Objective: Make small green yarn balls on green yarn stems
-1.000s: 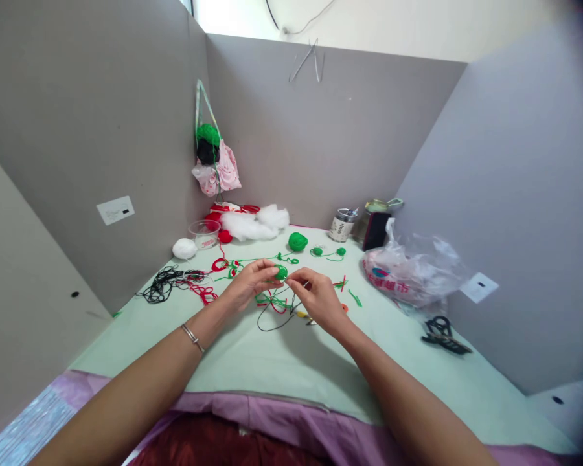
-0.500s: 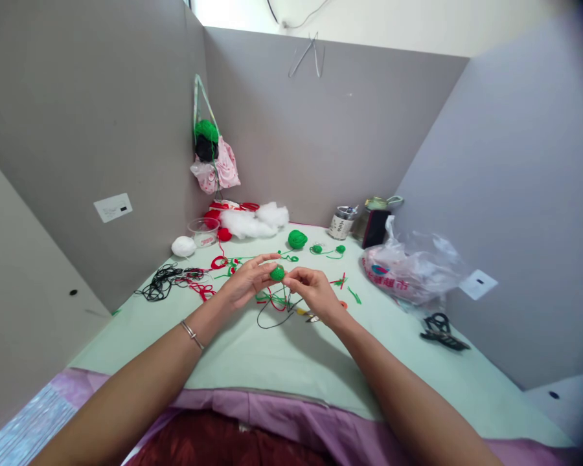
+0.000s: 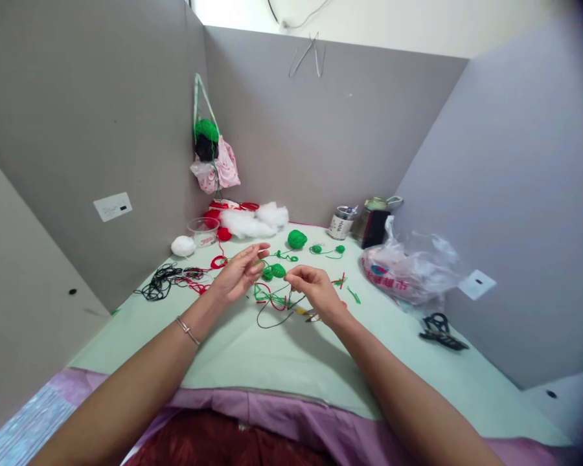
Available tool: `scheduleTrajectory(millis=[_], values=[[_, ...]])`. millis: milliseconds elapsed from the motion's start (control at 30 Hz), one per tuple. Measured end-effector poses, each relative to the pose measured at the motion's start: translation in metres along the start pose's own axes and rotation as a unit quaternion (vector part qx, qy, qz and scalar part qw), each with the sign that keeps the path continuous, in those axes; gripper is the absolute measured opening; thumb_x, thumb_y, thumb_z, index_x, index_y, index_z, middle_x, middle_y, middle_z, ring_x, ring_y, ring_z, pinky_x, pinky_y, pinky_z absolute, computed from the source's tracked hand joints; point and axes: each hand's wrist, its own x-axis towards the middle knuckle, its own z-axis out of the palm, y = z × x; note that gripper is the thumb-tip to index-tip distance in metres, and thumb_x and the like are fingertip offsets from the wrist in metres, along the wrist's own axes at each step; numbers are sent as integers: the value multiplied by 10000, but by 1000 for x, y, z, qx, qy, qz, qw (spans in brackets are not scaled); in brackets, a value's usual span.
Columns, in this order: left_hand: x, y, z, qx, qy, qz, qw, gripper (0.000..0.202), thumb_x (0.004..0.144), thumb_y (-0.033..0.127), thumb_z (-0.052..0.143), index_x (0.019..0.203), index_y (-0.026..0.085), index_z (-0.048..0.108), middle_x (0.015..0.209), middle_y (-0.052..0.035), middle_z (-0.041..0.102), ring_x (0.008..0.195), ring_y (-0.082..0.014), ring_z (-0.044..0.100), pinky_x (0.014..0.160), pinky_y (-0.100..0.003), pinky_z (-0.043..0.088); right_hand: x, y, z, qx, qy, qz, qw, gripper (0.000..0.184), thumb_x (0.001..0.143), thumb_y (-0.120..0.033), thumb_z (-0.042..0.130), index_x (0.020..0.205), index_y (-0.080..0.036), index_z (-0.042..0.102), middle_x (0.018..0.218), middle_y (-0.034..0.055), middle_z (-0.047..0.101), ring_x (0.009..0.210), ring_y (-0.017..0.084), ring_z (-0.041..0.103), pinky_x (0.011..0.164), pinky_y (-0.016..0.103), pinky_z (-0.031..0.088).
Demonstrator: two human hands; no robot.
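Observation:
A small green crocheted piece (image 3: 278, 270) hangs above the table between my hands, with a second rounded green lump (image 3: 267, 274) at its left side. My right hand (image 3: 311, 286) pinches the right end of the piece between thumb and fingers. To the left, my left hand (image 3: 238, 273) has its fingers curled, and green yarn runs at its fingertips. Below the hands lie loose green and red yarn pieces, a dark cord (image 3: 272, 325) and scissors (image 3: 313, 316), partly covered by my right hand.
Behind are a green yarn ball (image 3: 297, 239), two small green pieces (image 3: 340, 249), white stuffing (image 3: 252, 222) and a clear tub (image 3: 205, 234). Black yarn (image 3: 162, 283) and a white ball (image 3: 183, 246) lie left. A plastic bag (image 3: 408, 268) and black hair claw (image 3: 442, 333) sit right.
My left hand has shifted left and off the green piece, drawing apart from my right hand. A second green lump now shows beside it. My right hand has barely moved.

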Motion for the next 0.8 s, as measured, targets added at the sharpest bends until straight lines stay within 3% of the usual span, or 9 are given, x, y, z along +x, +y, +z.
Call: scheduleTrajectory(millis=[100,233,367,467,667,800], values=[[-3,1,4,92,9,15,996,332,842,402,636,1064,155,649,896,-25,588,452,15,307,411,-145,277,0,0,-1,4,8,-9,1000,227,752,-381,666,740,-154,660,606,-15,538,593,116,465,591,255,364],[-5,-8,7,238,-25,33,970,345,777,396,709,1026,163,651,773,5,580,555,-44,453,547,-181,387,-1,1,-2,-11,30,-28,999,217,778,-367,644,752,-153,674,629,-3,551,606,118,460,592,256,363],[-3,-15,6,221,-39,27,974,342,757,388,727,1005,165,652,878,-31,637,806,-136,592,820,-291,460,0,2,-3,-32,12,-38,999,215,796,-354,615,829,-161,704,733,24,618,669,138,510,627,267,398],[-1,-15,4,179,-44,17,983,348,755,376,731,1026,171,654,964,-55,666,898,-166,619,919,-346,437,-1,0,-6,-41,-19,-37,998,246,793,-334,599,923,-162,720,794,34,647,699,147,523,653,279,416],[-1,-14,1,184,-45,16,982,354,753,378,729,1039,181,660,1025,-62,675,909,-171,619,928,-354,423,-3,-9,-17,-64,-59,-4,996,289,793,-294,585,1011,-169,727,747,15,636,688,138,505,674,283,413],[-2,-14,1,257,-52,32,964,360,742,359,738,1045,176,668,962,-51,674,872,-162,603,855,-313,430,-2,-11,-21,-47,-79,16,996,231,768,-300,624,927,-162,719,693,-4,605,655,126,484,659,276,404]])
